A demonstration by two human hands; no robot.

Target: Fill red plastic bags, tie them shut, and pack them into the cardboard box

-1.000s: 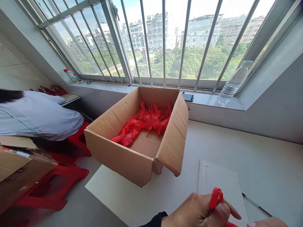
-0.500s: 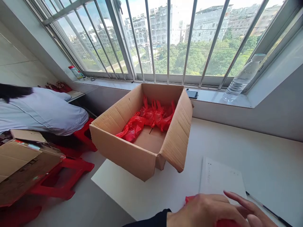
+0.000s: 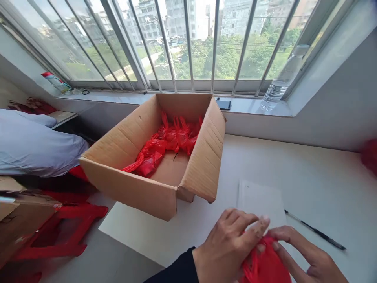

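At the lower right, a red plastic bag (image 3: 268,263) is between my two hands, its lower part cut off by the frame. My left hand (image 3: 229,239) is closed on the bag's left side, near its gathered strands. The fingers of my right hand (image 3: 306,251) pinch the bag's top from the right. Under and beyond my hands lies a white sheet or pad (image 3: 262,196) on the table. Left of them stands an open cardboard box (image 3: 132,196), with several tied red plastic bags (image 3: 179,135) inside, along its back and left.
A black pen (image 3: 316,230) lies on the white table (image 3: 309,173). On the windowsill are a phone (image 3: 223,104) and a clear water bottle (image 3: 279,84). At left, a person (image 3: 38,141) in a light top sits near a red stool (image 3: 79,224). Something red edges in at far right.
My view has turned right and down. My hands have come further into view, and the red bag between them now shows more fully. The bags in the box look unchanged.
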